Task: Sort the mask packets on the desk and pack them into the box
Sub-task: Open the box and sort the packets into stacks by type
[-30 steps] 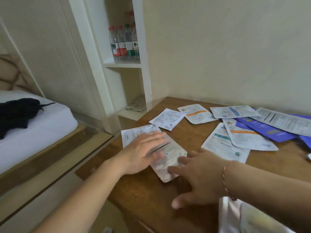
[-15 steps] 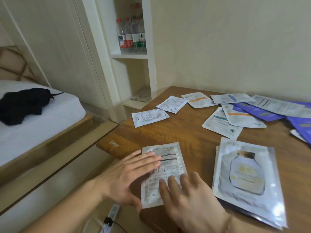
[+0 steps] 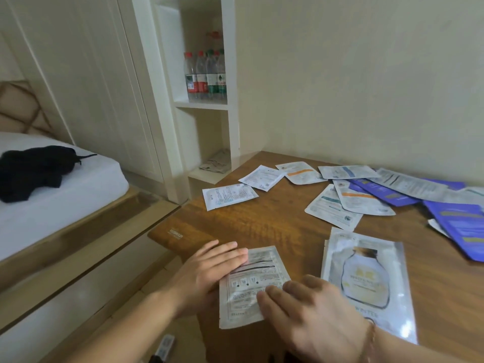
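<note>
Silver mask packet (image 3: pixel 252 282): flat foil rectangle, printed back upward, lying at the near edge of the wooden desk (image 3: pixel 262 226). Left hand (image 3: pixel 207 273): fingers straight and together, laid against the packet's left edge and upper corner. Right hand (image 3: pixel 311 313): fingers extended, slightly spread, tips resting on the packet's lower right part; bracelet at wrist. Just right: stack of glossy packets (image 3: pixel 366 281) showing a bottle picture. Farther back: white packets (image 3: pixel 227 196) scattered singly and overlapping, some with orange or teal stripes; purple packets (image 3: pixel 455 226) at far right. Beyond the desk: white shelf (image 3: pixel 201 104) holding water bottles (image 3: pixel 204 76); bed (image 3: pixel 60 187) with black cloth (image 3: pixel 34 171) at left.
</note>
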Motion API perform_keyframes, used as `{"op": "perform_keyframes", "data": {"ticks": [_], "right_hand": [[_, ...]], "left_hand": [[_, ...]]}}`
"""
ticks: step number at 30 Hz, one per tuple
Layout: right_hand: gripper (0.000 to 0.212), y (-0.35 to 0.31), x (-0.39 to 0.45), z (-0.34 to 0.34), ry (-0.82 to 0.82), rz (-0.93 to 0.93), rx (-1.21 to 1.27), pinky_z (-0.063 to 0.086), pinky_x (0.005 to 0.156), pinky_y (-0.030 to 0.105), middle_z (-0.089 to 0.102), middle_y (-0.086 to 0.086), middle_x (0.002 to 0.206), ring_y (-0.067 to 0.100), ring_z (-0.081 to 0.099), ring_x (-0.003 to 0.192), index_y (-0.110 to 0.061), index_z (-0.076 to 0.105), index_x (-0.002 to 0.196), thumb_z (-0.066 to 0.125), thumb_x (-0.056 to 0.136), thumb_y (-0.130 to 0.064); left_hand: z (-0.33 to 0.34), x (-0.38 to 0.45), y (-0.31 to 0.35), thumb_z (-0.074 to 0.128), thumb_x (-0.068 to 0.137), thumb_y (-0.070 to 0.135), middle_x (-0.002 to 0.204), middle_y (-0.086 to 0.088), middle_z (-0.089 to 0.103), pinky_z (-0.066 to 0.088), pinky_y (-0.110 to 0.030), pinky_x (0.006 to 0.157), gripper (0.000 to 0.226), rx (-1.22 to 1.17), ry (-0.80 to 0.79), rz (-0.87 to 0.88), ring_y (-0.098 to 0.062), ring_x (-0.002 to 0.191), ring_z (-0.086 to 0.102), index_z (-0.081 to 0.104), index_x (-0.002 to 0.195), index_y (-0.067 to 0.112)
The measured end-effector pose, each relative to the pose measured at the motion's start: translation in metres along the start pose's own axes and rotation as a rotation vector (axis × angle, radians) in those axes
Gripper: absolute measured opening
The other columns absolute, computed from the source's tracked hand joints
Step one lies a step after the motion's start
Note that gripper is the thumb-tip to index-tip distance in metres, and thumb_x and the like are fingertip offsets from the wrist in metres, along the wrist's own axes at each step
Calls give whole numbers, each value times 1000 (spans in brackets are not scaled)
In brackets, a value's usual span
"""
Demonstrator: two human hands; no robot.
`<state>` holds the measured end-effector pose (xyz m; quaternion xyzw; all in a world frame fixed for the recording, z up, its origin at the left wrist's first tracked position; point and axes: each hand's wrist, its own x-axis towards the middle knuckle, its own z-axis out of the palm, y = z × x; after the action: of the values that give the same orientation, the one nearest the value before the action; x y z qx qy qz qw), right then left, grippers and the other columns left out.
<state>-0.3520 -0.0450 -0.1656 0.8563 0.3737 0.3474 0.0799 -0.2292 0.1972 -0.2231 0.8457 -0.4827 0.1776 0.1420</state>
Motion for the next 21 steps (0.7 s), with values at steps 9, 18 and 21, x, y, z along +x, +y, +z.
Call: {"op": "perform_keyframes", "data": {"ticks": [9, 18, 21], "right_hand": [[7, 96, 96, -53, -65, 588, 444, 48, 60, 31, 68, -4, 70, 15, 58, 65, -24, 75, 83, 68, 81, -23], [10, 154, 87, 5, -274, 1096, 1032, 53, 47, 24, 71, 8, 83, 15, 63, 60, -20, 71, 81, 74, 83, -11], [6, 158, 70, -1, -232, 1171, 1111, 51, 46, 21, 67, 6, 74, 9, 61, 53, -15, 71, 85, 70, 87, -10]], "left_hand": [[-22, 23, 68, 68, 90, 34, 88, 28, 71, 48, -9, 65, 13, -585, 511, -450, 9, 80, 67, 74, 90, 23], [-37, 56, 111, 68, 80, 28, 103, 3, 76, 60, -34, 61, 60, -1153, 453, -753, -30, 77, 74, 41, 132, 42], [-35, 55, 117, 70, 77, 29, 108, 11, 73, 60, -29, 66, 50, -1119, 409, -705, -24, 84, 74, 56, 126, 32]]}}
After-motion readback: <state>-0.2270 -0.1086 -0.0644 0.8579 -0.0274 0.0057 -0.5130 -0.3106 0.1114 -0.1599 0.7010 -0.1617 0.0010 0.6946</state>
